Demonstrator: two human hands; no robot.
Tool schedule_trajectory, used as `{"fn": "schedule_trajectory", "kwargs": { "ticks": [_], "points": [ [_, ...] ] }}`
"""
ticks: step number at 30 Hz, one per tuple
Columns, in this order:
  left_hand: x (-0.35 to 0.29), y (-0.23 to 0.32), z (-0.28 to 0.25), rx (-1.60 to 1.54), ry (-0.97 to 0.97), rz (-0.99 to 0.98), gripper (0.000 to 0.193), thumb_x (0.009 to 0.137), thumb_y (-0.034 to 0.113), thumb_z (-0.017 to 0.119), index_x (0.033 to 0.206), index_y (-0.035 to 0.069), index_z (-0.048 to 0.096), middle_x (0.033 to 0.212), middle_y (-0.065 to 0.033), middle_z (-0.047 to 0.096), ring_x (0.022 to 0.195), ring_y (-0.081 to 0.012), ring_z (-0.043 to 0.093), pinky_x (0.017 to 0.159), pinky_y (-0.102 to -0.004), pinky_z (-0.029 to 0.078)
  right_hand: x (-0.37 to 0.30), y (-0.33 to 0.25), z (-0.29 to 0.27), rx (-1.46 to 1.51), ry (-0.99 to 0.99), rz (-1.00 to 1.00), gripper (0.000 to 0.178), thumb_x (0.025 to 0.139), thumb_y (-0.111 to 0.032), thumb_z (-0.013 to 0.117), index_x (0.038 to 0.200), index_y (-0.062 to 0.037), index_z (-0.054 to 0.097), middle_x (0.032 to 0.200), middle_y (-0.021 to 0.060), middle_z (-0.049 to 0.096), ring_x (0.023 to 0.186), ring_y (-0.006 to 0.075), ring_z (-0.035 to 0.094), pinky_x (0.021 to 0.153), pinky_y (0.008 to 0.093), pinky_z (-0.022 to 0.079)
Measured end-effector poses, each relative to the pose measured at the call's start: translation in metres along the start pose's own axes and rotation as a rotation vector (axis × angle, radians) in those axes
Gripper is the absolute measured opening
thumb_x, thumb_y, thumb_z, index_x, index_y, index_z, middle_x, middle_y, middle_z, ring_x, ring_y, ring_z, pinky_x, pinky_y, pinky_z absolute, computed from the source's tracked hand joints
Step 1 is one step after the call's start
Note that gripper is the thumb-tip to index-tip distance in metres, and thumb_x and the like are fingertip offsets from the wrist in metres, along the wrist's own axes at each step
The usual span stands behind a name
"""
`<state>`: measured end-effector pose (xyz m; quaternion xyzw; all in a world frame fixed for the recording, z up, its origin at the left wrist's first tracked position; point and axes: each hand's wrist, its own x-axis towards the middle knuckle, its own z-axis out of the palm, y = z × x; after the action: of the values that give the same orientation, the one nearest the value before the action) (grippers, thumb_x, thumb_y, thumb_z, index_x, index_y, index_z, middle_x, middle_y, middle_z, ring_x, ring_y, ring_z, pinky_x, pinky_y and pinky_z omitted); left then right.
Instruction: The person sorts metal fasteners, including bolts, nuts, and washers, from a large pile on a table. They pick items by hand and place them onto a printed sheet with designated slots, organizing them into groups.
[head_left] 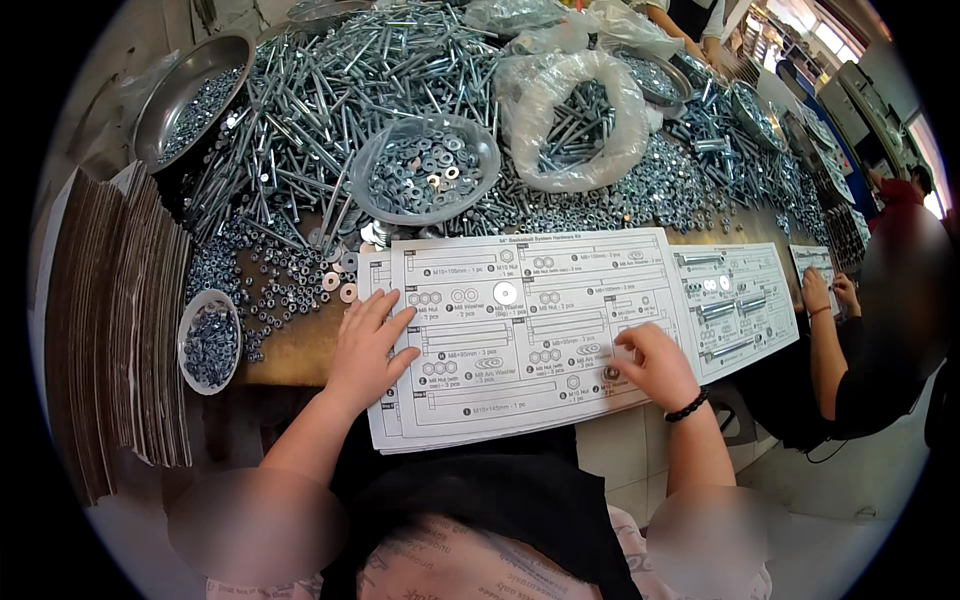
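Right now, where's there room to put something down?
A bare strip of brown tabletop lies between the small white bowl and the left hand. The printed sheet has room between that hand and the right hand, below the round washer. Beyond the sheet it's crowded: piled bolts and a washer-filled bowl.

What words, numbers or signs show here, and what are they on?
Near sheet: legible title, labels and numbers beside part drawings, not copied here; the right hand covers some.
Middle sheet: similar print, mostly too small to read.
Far sheet: too small to read.
Shirt: scattered lettering, too faint to read surely.
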<state>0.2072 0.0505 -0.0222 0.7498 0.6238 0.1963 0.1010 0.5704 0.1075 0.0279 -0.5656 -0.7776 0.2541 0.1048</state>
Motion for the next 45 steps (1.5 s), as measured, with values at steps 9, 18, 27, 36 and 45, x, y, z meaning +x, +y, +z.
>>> {"fn": "schedule_trajectory", "kwargs": {
  "ticks": [9,18,27,36,45],
  "points": [
    [0.006,-0.001,-0.005,-0.014,-0.016,0.019,0.046,0.074,0.027,0.065,0.115,0.012,0.055,0.128,-0.0109,0.045,0.123,-0.0286,0.037,0.103,-0.0461,0.026,0.154,-0.015,0.014,-0.084,0.216,-0.314,0.012,0.078,-0.016,0.059,0.088,-0.0093,0.064,0.083,0.0093,0.058,0.074,0.0286,0.057,0.068,0.0363,0.046],
    [0.002,-0.005,-0.006,-0.039,-0.018,0.023,0.047,0.073,0.027,0.065,0.116,0.011,0.054,0.128,-0.0117,0.044,0.122,-0.0303,0.037,0.103,-0.0471,0.026,0.231,-0.021,0.041,-0.503,0.167,-0.319,0.015,0.077,-0.008,0.052,0.088,-0.0130,0.062,0.095,0.0105,0.057,0.088,0.0297,0.057,0.074,0.0376,0.047],
    [0.005,-0.003,-0.003,-0.020,-0.012,0.014,0.046,0.073,0.027,0.066,0.115,0.011,0.055,0.126,-0.0115,0.046,0.121,-0.0297,0.039,0.102,-0.0469,0.027,0.197,-0.023,0.009,-0.112,0.122,-0.285,0.014,0.076,-0.014,0.060,0.085,-0.0037,0.059,0.082,0.0129,0.060,0.079,0.0311,0.057,0.069,0.0373,0.046],
    [0.004,-0.003,-0.003,-0.029,-0.013,0.010,0.048,0.071,0.025,0.067,0.115,0.010,0.055,0.127,-0.0142,0.045,0.120,-0.0303,0.040,0.102,-0.0467,0.026,0.080,0.037,-0.020,-0.122,-0.052,-0.315,0.012,0.071,-0.007,0.065,0.083,-0.0050,0.061,0.078,0.0085,0.057,0.073,0.0250,0.057,0.065,0.0327,0.047],
    [0.003,-0.002,-0.004,-0.018,-0.023,-0.003,0.047,0.071,0.025,0.067,0.114,0.010,0.055,0.127,-0.0137,0.045,0.120,-0.0300,0.039,0.102,-0.0468,0.026,0.072,0.040,-0.017,-0.014,-0.003,-0.235,0.015,0.070,-0.008,0.068,0.084,-0.0058,0.062,0.079,0.0068,0.056,0.074,0.0229,0.057,0.065,0.0315,0.047]
  ]
}}
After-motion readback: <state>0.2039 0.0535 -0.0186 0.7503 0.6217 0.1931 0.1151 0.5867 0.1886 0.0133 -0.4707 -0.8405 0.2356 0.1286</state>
